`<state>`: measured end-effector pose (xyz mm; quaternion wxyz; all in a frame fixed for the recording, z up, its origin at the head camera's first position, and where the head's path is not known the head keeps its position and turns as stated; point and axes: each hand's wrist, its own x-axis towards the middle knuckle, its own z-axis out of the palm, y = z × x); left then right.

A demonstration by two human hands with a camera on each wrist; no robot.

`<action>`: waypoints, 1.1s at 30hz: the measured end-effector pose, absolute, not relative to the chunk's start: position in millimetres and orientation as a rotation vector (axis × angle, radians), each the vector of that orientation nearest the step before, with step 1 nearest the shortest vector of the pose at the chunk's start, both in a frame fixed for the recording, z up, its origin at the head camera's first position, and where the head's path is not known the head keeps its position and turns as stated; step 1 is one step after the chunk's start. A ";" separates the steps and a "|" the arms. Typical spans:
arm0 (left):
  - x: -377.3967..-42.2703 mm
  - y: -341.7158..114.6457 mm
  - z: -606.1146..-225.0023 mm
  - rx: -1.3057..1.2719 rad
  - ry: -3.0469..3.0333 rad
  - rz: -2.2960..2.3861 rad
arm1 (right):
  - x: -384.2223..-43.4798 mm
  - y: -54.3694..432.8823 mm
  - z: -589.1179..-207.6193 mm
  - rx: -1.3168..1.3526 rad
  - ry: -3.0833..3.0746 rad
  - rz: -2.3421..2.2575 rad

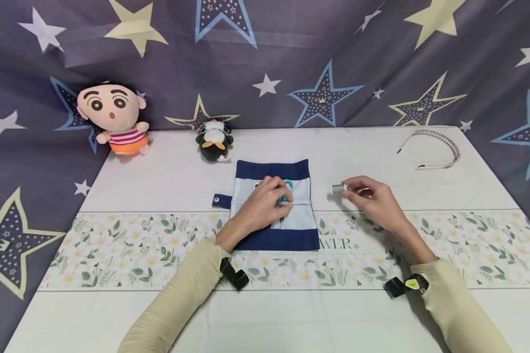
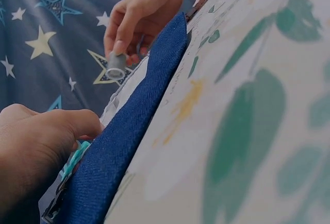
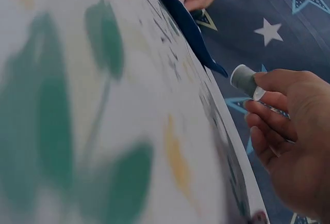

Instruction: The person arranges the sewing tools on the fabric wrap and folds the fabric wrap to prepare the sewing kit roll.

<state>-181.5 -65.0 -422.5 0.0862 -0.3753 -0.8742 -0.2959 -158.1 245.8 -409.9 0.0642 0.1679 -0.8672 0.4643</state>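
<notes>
An unfolded navy-and-white fabric sewing case [image 1: 253, 240] lies on the table, with a light inner panel and a snap tab on its left. My left hand [image 1: 263, 202] rests on its middle, fingers bent and thumb apart from them. Beside and under those fingers show teal scissors [image 1: 290, 185], partly hidden by the hand. To the right of the case, my right hand [image 1: 373, 198] pinches a grey thread spool [image 1: 337, 189] between thumb and fingertips. The spool [image 3: 243, 80] is held off the table, its white end showing in the right wrist view.
A cartoon doll [image 1: 123, 117] sits at the back left, with a penguin plush [image 1: 214, 140] nearer the case. A beaded headband [image 1: 452, 147] lies at the back right. A floral strip [image 1: 132, 250] crosses the table, and a star-patterned curtain [image 1: 291, 49] hangs behind.
</notes>
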 end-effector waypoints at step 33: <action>-182.8 -66.6 -424.1 -1.114 -2.594 -0.899 | -178.9 183.0 -414.2 0.686 -2.571 1.550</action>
